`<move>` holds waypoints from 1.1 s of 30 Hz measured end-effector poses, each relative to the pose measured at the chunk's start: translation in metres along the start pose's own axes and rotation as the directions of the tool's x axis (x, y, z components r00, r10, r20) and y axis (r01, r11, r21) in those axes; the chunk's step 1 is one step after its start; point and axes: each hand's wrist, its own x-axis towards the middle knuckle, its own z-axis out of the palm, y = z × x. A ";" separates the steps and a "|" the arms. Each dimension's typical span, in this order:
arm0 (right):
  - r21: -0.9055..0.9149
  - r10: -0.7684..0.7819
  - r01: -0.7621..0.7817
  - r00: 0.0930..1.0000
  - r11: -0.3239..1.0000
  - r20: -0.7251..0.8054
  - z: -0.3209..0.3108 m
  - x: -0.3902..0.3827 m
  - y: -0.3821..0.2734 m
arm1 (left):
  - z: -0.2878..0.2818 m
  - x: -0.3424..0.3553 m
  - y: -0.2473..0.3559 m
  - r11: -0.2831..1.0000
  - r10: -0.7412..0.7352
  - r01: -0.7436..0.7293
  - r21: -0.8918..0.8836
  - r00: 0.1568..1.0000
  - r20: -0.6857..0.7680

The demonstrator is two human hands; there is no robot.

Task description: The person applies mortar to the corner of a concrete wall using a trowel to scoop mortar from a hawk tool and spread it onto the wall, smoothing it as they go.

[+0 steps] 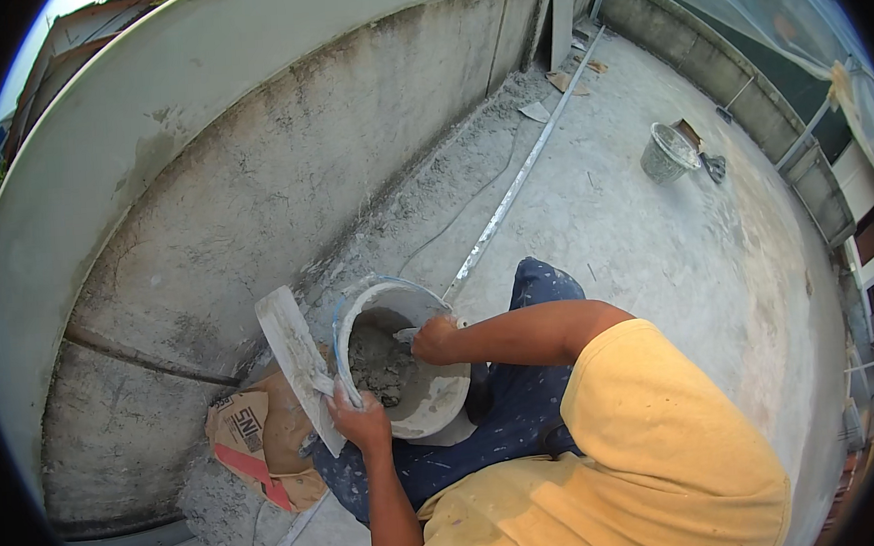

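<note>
Okay, so closest in is the yellow shirt point(667, 439) and the paint-spotted blue pants point(505, 409), with a bucket point(445, 398) right by the legs. The hands are apart. The left hand point(364, 423) is closed on the handle of a long pale float point(291, 342), right by the bucket's near left rim, with the board tilted up outside it. The right hand point(435, 340) is in a fist around a small trowel point(404, 336), over the inside of the bucket; most of the blade is hidden, tbh. Wet grey mortar point(374, 359) sits down in the bucket. Left of that there's a crumpled brown sack point(286, 422) against the stained wall point(281, 172). Further out, a long metal bar point(507, 194) runs along the concrete floor point(615, 232), with a thin cable point(463, 199) near it. Way off to the right there's a second, mortar-smeared pail point(668, 156), near the low parapet point(704, 59).
</note>
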 end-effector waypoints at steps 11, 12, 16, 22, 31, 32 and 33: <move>0.708 -0.181 0.012 0.970 0.706 0.163 0.011 -0.046 -0.010 | -0.009 0.003 -0.017 0.999 0.009 -0.009 -0.045 1.000 0.002; 0.737 -0.195 -0.018 0.960 0.675 0.202 0.009 -0.048 -0.011 | -0.008 0.007 -0.019 1.000 -0.009 0.009 -0.029 1.000 -0.003; 0.820 -0.072 -0.377 0.891 0.431 0.448 0.011 -0.051 -0.017 | -0.009 0.018 -0.034 0.999 -0.018 0.019 -0.051 1.000 0.015; 0.883 0.012 -0.329 0.938 0.336 0.345 0.006 -0.038 0.000 | -0.013 0.030 -0.054 0.993 -0.023 0.025 -0.113 0.999 0.023; 0.084 0.034 -0.008 0.948 0.996 -0.316 0.013 0.004 -0.020 | -0.012 0.030 -0.048 0.999 0.006 -0.002 -0.054 0.998 0.067; 0.030 -0.037 0.045 0.973 0.999 -0.226 0.020 0.002 -0.028 | -0.010 0.029 -0.046 0.999 0.006 -0.002 -0.053 0.998 0.068; 0.038 -0.029 0.039 0.974 0.999 -0.223 0.026 -0.003 -0.030 | -0.008 0.029 -0.045 0.999 -0.015 0.017 -0.044 0.999 0.044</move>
